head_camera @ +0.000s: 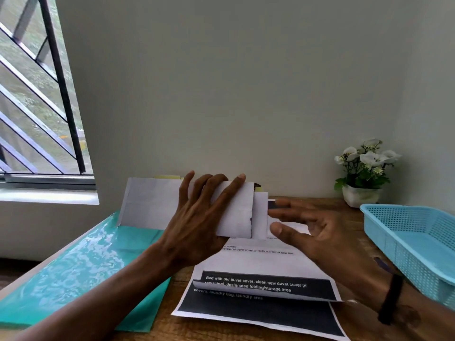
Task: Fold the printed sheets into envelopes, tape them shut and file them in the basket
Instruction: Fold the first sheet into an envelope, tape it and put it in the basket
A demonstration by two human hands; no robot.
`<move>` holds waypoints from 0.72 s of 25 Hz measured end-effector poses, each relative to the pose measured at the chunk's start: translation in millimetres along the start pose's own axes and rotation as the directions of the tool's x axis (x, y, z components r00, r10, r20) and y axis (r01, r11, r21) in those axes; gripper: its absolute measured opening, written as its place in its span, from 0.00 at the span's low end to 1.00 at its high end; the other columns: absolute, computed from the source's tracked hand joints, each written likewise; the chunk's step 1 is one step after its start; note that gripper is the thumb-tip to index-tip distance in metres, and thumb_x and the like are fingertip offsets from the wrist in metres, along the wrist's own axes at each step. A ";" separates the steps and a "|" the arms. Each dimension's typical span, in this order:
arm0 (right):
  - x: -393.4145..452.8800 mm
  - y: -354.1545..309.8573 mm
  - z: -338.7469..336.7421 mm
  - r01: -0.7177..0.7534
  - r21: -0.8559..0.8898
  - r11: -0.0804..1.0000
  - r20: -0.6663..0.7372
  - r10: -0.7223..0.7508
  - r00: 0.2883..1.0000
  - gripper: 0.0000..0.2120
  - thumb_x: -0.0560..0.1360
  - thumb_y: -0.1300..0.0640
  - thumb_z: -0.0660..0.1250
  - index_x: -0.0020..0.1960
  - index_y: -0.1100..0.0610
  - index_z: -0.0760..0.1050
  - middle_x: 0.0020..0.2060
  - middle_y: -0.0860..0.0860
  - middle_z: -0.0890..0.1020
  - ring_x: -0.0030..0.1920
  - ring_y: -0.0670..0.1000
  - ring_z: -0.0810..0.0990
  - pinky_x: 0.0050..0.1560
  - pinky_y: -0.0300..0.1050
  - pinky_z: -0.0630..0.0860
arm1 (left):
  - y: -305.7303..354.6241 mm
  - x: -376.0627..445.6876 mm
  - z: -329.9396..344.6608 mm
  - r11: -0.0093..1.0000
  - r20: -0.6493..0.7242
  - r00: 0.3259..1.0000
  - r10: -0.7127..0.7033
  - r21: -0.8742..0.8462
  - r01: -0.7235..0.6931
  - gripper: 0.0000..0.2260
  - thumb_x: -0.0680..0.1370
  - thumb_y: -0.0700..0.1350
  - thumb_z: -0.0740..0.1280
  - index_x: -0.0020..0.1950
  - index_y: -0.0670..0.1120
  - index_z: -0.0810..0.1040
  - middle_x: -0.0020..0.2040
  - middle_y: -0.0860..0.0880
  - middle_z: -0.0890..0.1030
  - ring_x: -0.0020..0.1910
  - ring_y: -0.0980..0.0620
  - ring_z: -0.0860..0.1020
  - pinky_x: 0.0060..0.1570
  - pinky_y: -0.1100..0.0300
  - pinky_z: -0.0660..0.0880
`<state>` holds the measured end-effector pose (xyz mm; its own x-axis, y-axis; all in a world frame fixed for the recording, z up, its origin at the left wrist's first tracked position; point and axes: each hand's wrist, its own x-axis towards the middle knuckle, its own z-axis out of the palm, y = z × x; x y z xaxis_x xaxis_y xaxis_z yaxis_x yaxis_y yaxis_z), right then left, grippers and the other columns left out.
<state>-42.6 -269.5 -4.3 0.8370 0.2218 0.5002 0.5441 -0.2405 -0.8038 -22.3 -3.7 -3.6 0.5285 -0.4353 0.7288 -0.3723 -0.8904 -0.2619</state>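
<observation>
Holding the folded sheet (236,210) above the desk (344,207) in your left hand (197,227), whose grip curls round it, keep your spread right hand (312,230) at its free edge (thin, limp, light paper creases readily; basket (418,242) waits rightward).

Folded white sheet (236,212) at frame centre, raised off worktop, blank side facing camera, layers overlapping at right end. Printed sheets (261,299) stacked flat below it, lower centre, black text bands showing. Light-blue perforated basket (416,244) at right edge.
</observation>
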 end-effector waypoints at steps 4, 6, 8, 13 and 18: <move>-0.9 0.8 0.4 -0.018 -0.068 0.998 0.181 0.030 0.983 0.26 0.64 0.33 0.77 0.61 0.28 0.79 0.77 0.31 0.62 0.70 0.42 0.74 0.62 0.36 0.78 | 3.7 6.5 -3.5 0.997 0.009 0.999 0.037 0.067 -0.038 0.45 0.68 0.54 0.71 0.84 0.49 0.59 0.71 0.43 0.71 0.72 0.39 0.69 0.77 0.31 0.53; -0.4 1.8 0.9 -0.046 -0.092 0.995 0.225 0.066 0.972 0.31 0.60 0.31 0.78 0.62 0.24 0.74 0.78 0.28 0.56 0.68 0.44 0.73 0.60 0.35 0.76 | 9.1 13.4 -6.7 0.995 0.030 0.997 0.071 0.075 -0.073 0.46 0.67 0.54 0.71 0.84 0.49 0.59 0.71 0.43 0.71 0.72 0.39 0.69 0.77 0.30 0.52; -1.7 -2.3 1.9 -0.046 -0.100 0.994 0.257 0.070 0.964 0.34 0.58 0.29 0.78 0.62 0.24 0.71 0.76 0.26 0.54 0.67 0.42 0.72 0.58 0.33 0.75 | 17.8 22.6 -10.3 0.990 0.037 0.993 0.116 0.082 -0.118 0.47 0.68 0.56 0.73 0.84 0.49 0.59 0.71 0.43 0.71 0.72 0.39 0.69 0.77 0.30 0.52; -2.9 -11.1 -0.5 -0.040 -0.005 0.999 0.231 0.040 0.972 0.30 0.61 0.32 0.77 0.60 0.30 0.73 0.65 0.32 0.72 0.60 0.34 0.77 0.63 0.39 0.78 | 42.1 49.3 -22.1 0.972 0.009 0.980 0.199 0.127 -0.199 0.45 0.71 0.59 0.72 0.84 0.49 0.59 0.70 0.43 0.72 0.70 0.40 0.70 0.78 0.31 0.51; 0.8 -14.8 -11.1 -0.075 0.190 0.979 0.136 0.049 0.989 0.17 0.70 0.45 0.78 0.57 0.42 0.80 0.50 0.36 0.87 0.51 0.39 0.86 0.49 0.34 0.81 | 60.6 68.7 -33.3 0.949 0.060 0.969 0.238 0.196 -0.246 0.45 0.71 0.58 0.68 0.85 0.50 0.54 0.71 0.43 0.71 0.70 0.40 0.70 0.79 0.34 0.51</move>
<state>-49.4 -276.3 11.6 0.8470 0.3366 0.4115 0.4590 -0.0727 -0.8854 -34.0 -83.1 51.6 0.4696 -0.6423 0.6058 -0.3337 -0.7644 -0.5518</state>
